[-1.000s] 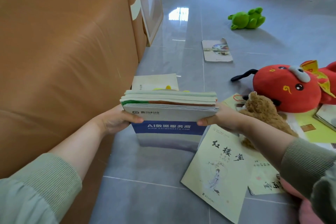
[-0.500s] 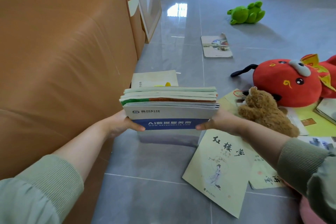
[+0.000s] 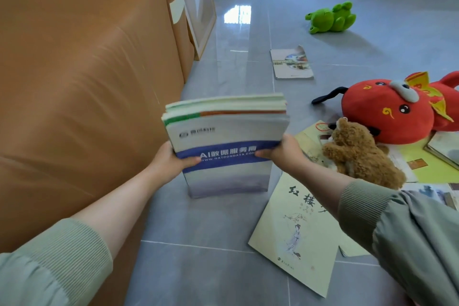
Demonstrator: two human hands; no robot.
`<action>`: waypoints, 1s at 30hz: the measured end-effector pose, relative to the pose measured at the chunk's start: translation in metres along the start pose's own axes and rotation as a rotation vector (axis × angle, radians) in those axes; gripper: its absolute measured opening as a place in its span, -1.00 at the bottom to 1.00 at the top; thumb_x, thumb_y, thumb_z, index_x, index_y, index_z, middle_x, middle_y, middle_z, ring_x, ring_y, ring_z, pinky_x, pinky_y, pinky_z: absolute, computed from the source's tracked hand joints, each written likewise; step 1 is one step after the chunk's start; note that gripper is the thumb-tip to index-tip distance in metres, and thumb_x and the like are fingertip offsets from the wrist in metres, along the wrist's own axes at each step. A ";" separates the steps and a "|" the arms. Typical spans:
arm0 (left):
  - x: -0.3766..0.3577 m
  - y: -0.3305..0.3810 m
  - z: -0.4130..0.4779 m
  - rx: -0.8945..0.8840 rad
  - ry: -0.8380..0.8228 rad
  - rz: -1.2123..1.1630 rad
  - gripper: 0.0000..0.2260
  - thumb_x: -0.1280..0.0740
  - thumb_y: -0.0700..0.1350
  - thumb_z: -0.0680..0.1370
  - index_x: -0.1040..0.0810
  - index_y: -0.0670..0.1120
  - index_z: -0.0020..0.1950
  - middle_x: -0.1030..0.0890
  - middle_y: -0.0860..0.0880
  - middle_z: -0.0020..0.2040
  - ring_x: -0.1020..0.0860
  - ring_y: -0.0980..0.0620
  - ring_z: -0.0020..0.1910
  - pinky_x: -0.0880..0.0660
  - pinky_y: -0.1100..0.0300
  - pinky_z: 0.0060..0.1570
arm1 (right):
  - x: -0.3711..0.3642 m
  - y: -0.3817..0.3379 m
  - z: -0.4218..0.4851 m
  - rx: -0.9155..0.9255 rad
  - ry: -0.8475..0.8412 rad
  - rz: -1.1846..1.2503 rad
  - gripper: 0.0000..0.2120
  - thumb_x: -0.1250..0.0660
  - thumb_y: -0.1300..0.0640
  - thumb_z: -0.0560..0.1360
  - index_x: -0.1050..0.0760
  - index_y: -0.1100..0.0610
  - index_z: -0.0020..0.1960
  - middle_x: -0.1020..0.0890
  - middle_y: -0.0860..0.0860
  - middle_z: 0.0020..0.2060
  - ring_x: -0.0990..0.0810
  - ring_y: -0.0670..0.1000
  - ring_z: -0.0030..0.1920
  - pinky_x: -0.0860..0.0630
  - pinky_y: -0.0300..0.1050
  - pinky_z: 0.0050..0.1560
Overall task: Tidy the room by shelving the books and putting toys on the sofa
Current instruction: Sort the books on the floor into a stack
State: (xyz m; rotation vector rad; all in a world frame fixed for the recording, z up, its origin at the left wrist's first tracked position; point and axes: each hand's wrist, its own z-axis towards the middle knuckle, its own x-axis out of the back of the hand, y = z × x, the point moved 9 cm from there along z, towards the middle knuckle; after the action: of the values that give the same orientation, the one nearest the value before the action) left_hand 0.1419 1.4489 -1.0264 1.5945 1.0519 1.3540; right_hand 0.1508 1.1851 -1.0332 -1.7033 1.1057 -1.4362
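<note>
Comparing with the view half a second earlier: the stack of books (image 3: pixel 223 136) at frame centre has tipped so that its front cover, with the blue band, shows almost whole. The pale book seen behind it before is now out of sight. The toys and loose books lie where they lay.

Count:
- One stack, several volumes; the exact number cannot be read from the edges.
- Three plush toys: green frog plush (image 3: pixel 330 17) at upper right, red plush (image 3: pixel 387 112) at right, and brown bear plush (image 3: pixel 357 151) touching it just below.
- Loose books in clear view: a booklet (image 3: pixel 291 64) above centre and a cream book (image 3: pixel 298 231) at lower right. Further books and sheets lie under the toys at the right edge, number uncertain.

Hands: the left hand (image 3: pixel 171 161) clamps the stack's left edge and the right hand (image 3: pixel 283 151) its right edge, both thumbs lying on the blue band. The remaining fingers are hidden behind the stack. Both forearms reach in from the lower corners, green sleeves pushed back.

The stack stands beside the orange sofa (image 3: pixel 87 82), over the grey floor (image 3: pixel 218 268). Whether its lower edge touches the floor cannot be told.
</note>
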 end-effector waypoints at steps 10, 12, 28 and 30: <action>-0.040 -0.034 -0.024 0.330 0.134 -0.379 -0.86 -0.28 -0.03 0.59 -0.57 -0.06 0.02 -0.69 0.02 -0.16 -0.66 0.04 -0.18 -0.58 0.12 -0.05 | -0.006 0.041 -0.020 -0.260 0.049 0.243 -0.78 -0.36 -0.05 0.50 -0.54 0.08 0.03 -0.63 -0.03 -0.09 -0.59 -0.06 -0.16 -0.47 -0.32 -0.21; -0.056 -0.063 -0.041 0.465 0.127 -0.252 -0.75 -0.27 0.10 0.57 -0.56 -0.07 -0.06 -0.66 -0.06 -0.12 -0.63 -0.04 -0.14 -0.57 0.10 -0.05 | -0.009 0.078 -0.040 -0.408 0.122 0.206 -0.68 -0.36 -0.15 0.46 -0.55 0.10 0.00 -0.61 -0.02 -0.12 -0.58 0.00 -0.12 -0.42 -0.22 -0.18; -0.110 -0.059 -0.089 0.753 0.101 -0.212 -0.68 -0.41 0.10 0.46 -0.55 -0.12 0.02 -0.63 -0.04 -0.11 -0.61 -0.04 -0.14 -0.50 0.16 -0.16 | 0.044 0.118 -0.095 -0.690 0.184 -0.073 -0.43 -0.24 -0.36 0.43 -0.54 0.19 -0.13 -0.56 0.00 -0.27 -0.54 0.06 -0.21 -0.35 -0.11 -0.24; -0.108 -0.032 -0.101 0.770 0.059 -0.191 -0.76 -0.39 0.11 0.48 -0.54 -0.06 -0.09 -0.61 0.03 -0.19 -0.60 0.00 -0.18 -0.48 0.22 -0.23 | 0.060 0.099 -0.112 -0.737 0.174 -0.100 -0.42 -0.22 -0.36 0.44 -0.54 0.20 -0.12 -0.57 0.02 -0.25 -0.54 0.08 -0.19 -0.35 -0.11 -0.20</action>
State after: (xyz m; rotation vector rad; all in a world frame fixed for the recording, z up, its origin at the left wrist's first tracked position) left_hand 0.0293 1.3644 -1.0802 1.9143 1.8575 0.9071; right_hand 0.0247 1.0926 -1.0714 -2.1681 1.8288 -1.3388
